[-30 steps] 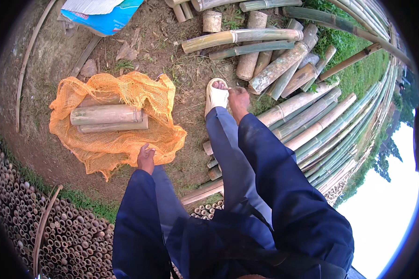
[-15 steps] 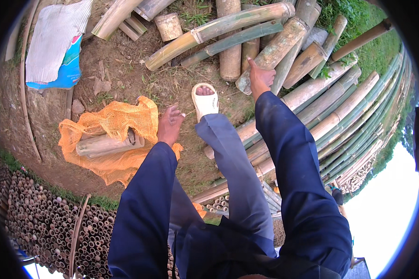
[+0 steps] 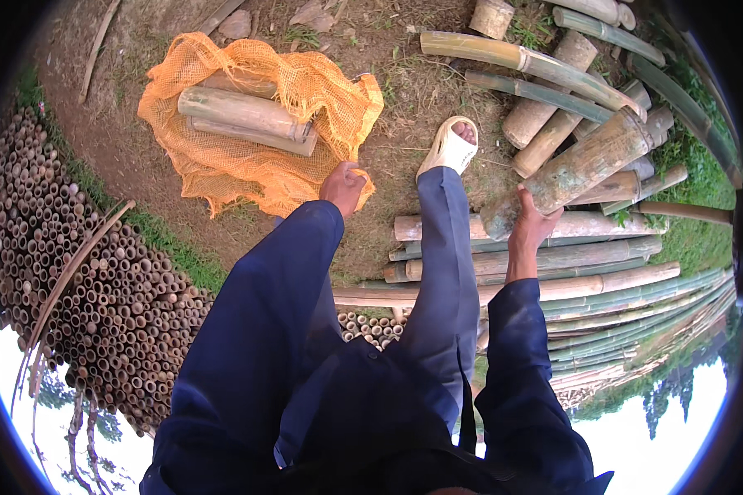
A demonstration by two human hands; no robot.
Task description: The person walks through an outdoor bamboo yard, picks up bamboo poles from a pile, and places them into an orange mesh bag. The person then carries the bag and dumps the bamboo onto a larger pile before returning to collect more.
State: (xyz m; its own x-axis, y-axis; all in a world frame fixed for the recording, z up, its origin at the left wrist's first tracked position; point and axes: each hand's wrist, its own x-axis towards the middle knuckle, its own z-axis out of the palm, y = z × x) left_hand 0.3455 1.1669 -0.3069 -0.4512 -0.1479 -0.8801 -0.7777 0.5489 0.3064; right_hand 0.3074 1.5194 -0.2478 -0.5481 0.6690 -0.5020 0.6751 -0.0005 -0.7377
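Observation:
My left hand [image 3: 343, 188] is closed on the edge of an orange mesh sack [image 3: 256, 169] that lies spread on the ground. Inside the sack's folds rest a few short bamboo pieces [image 3: 239, 111], partly covered by the netting. On the right, my right hand [image 3: 533, 223] grips the near end of a thick, mottled bamboo piece [image 3: 582, 161]. That piece slants up and to the right, its far end over other cut bamboo.
Cut bamboo lengths [image 3: 545, 70] lie loose at the upper right, with long poles [image 3: 570, 256] stacked below them. A large stack of bamboo ends [image 3: 91, 280] stands on the left. My sandalled foot [image 3: 452, 144] is between the sack and the loose bamboo.
The view has swung left. My left hand, open beside the sack before, now holds its edge. The right hand keeps its grip on the thick bamboo piece, which has tilted and come nearer.

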